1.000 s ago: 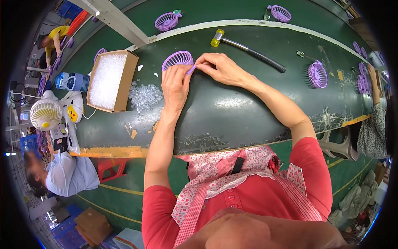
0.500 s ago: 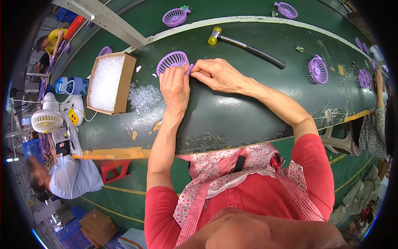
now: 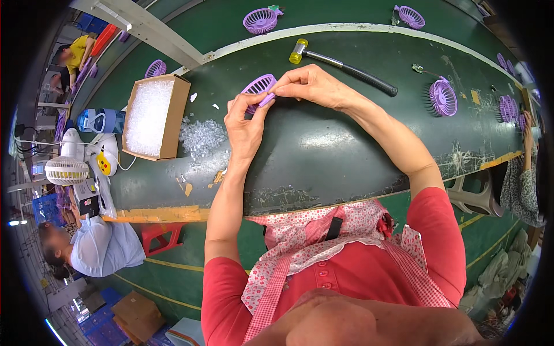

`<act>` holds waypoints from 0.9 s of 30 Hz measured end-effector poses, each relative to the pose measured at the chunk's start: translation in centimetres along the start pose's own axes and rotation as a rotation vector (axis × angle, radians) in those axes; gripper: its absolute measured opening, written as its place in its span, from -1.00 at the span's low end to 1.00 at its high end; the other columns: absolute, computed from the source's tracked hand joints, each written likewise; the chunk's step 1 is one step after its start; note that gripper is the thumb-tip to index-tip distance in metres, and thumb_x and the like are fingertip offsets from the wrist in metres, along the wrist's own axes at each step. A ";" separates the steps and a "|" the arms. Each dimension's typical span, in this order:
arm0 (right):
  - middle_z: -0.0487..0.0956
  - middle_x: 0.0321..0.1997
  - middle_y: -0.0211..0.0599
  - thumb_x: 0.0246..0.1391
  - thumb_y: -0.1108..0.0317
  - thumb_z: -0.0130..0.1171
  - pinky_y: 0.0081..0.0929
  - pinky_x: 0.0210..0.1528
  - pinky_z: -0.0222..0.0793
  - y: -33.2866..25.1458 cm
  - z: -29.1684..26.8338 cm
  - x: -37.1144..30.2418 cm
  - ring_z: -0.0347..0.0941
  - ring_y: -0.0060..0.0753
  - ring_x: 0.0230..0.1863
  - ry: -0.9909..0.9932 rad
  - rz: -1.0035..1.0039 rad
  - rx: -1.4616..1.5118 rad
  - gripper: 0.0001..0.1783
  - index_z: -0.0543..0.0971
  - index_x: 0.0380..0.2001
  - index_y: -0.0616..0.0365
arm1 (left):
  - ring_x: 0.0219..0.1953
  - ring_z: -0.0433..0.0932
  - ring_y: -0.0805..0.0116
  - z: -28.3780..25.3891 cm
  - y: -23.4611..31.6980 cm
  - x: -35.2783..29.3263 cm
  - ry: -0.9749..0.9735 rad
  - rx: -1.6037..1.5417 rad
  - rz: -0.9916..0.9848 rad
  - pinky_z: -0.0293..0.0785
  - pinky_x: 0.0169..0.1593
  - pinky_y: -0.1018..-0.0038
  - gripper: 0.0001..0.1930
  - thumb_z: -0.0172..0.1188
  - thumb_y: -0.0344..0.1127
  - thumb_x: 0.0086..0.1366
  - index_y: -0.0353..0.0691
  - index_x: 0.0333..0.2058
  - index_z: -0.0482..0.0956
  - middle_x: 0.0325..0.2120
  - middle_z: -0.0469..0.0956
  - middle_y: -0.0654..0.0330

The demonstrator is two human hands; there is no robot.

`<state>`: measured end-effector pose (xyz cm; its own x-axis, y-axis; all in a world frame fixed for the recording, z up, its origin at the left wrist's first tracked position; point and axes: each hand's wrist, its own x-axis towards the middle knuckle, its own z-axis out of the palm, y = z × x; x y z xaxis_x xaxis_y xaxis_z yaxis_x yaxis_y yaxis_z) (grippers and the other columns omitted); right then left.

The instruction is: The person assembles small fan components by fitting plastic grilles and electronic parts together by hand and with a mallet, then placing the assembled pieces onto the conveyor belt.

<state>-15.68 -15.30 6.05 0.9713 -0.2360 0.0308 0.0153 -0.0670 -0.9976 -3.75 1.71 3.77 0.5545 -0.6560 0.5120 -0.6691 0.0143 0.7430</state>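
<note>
A round purple fan guard (image 3: 258, 85) with slotted ribs is held tilted over the workbench. My left hand (image 3: 244, 124) is closed on it, thumb and fingers pinching its short stem. My right hand (image 3: 314, 86) comes in from the right with thumb and forefinger pressed together at the stem; whatever sits between these fingertips is too small or hidden to make out. Left of my left hand lies a loose pile of small clear plastic pieces (image 3: 202, 137). Beside it, a cardboard box (image 3: 168, 118) is filled with more clear pieces (image 3: 149, 118).
A yellow-headed mallet (image 3: 346, 68) lies beyond my hands. Another purple fan guard (image 3: 442, 98) with a wired part rests at the right. More guards (image 3: 259, 21) sit on the green belt (image 3: 340, 12) behind the bench ridge. A white fan (image 3: 67, 167) stands far left; co-workers sit at both sides.
The fan guard in my left hand has tipped up and shifted right, and my left fingers have changed their hold on its stem. The guards on the far belt have moved right.
</note>
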 end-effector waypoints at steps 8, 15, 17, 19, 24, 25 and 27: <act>0.57 -0.42 -0.53 0.15 0.17 0.24 -0.67 -0.35 0.22 -0.2 -0.6 0.2 0.28 -0.70 -0.44 -0.061 0.062 0.031 -0.73 0.71 -0.26 0.15 | -0.31 0.49 0.49 -0.2 0.0 -0.1 -0.030 -0.212 -0.078 0.41 -0.16 0.54 -0.83 0.41 -0.50 0.10 -0.24 -0.32 0.63 -0.38 0.63 0.27; 0.60 -0.41 -0.50 0.13 0.20 0.27 -0.67 -0.30 0.29 -0.9 -0.4 -0.3 0.33 -0.70 -0.42 -0.092 0.067 0.188 -0.73 0.71 -0.26 0.18 | -0.31 0.46 0.55 -0.3 0.1 0.0 -0.071 -0.419 -0.179 0.38 -0.16 0.59 -0.83 0.41 -0.54 0.08 -0.27 -0.34 0.61 -0.38 0.60 0.29; 0.63 -0.36 -0.46 0.18 0.31 0.26 -0.67 -0.23 0.36 -0.9 0.1 -0.3 0.44 -0.71 -0.34 -0.048 -0.058 0.105 -0.81 0.69 -0.25 0.20 | -0.28 0.48 0.57 -0.3 0.1 0.2 -0.059 -0.420 -0.154 0.40 -0.15 0.61 -0.82 0.39 -0.55 0.13 -0.29 -0.30 0.59 -0.37 0.60 0.28; 0.64 -0.34 -0.45 0.18 0.34 0.25 -0.66 -0.21 0.38 -1.4 0.5 -0.6 0.46 -0.71 -0.30 0.002 -0.084 0.017 -0.83 0.69 -0.25 0.21 | -0.27 0.50 0.57 -0.5 0.9 0.3 -0.092 -0.542 -0.263 0.42 -0.13 0.61 -0.84 0.35 -0.54 0.18 -0.31 -0.27 0.58 -0.37 0.60 0.28; 0.60 -0.43 -0.51 0.18 0.32 0.26 -0.66 -0.30 0.36 -0.6 0.1 0.6 0.39 -0.77 -0.38 0.334 -0.052 -0.055 -0.79 0.68 -0.25 0.25 | -0.01 0.48 0.37 0.1 0.5 0.9 -0.052 -0.304 -0.204 0.41 0.05 0.45 -0.65 0.27 -0.45 0.27 -0.31 0.01 0.45 -0.06 0.53 0.11; 0.61 -0.44 -0.51 0.18 0.31 0.25 -0.64 -0.31 0.36 0.5 -0.7 1.2 0.40 -0.76 -0.39 0.405 -0.094 -0.156 -0.79 0.68 -0.25 0.26 | 0.08 0.44 0.26 0.4 0.5 0.8 -0.012 -0.002 -0.031 0.37 0.12 0.36 -0.57 0.31 -0.42 0.23 -0.29 0.06 0.43 0.03 0.48 0.06; 0.64 -0.46 -0.34 0.17 0.30 0.23 -0.51 -0.30 0.43 2.9 -2.0 1.7 0.52 -0.55 -0.41 0.498 -0.091 -0.380 -0.76 0.66 -0.26 0.28 | 0.15 0.33 -0.01 1.4 0.0 0.3 -0.039 0.329 0.265 0.26 0.19 0.18 -0.47 0.40 -0.32 0.12 -0.24 0.06 0.43 0.08 0.41 0.01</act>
<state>-14.49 -17.84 3.37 0.7414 -0.6302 0.2307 -0.0820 -0.4263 -0.9009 -4.28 0.40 3.32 0.3269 -0.6899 0.6459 -0.9119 -0.0509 0.4072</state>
